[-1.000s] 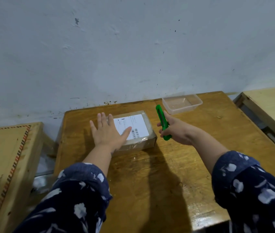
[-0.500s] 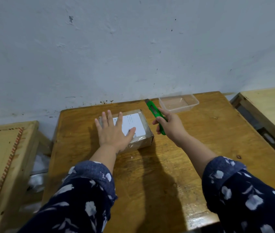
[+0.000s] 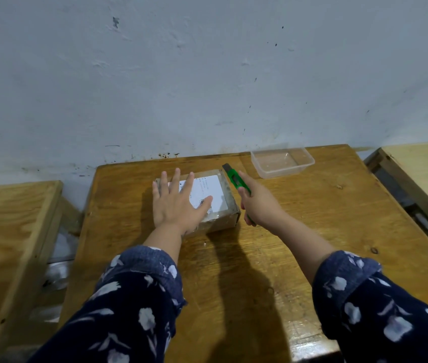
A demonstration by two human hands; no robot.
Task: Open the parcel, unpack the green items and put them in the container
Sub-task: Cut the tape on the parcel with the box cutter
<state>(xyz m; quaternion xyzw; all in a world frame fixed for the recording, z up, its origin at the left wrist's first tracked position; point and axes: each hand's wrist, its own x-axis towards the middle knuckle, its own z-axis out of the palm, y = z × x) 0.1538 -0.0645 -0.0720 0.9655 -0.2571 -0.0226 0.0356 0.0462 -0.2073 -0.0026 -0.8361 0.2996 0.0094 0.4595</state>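
A taped cardboard parcel (image 3: 222,205) with a white shipping label lies on the wooden table (image 3: 299,231), toward the back. My left hand (image 3: 178,203) rests flat on the parcel's top, fingers spread. My right hand (image 3: 258,203) grips a green utility knife (image 3: 235,179) just beside the parcel's right edge. The knife's tip points away from me, at the parcel's far right corner. A clear plastic container (image 3: 282,162), with nothing in it, stands at the back right of the table. The parcel is closed, so its contents are hidden.
A pale blue wall (image 3: 207,74) rises directly behind the table. A second wooden surface (image 3: 6,231) sits to the left and another wooden table (image 3: 422,166) to the right, each with a gap between.
My right hand has brought the knife closer to the parcel's right edge, its tip now at the far corner. My left hand stays flat on the parcel.
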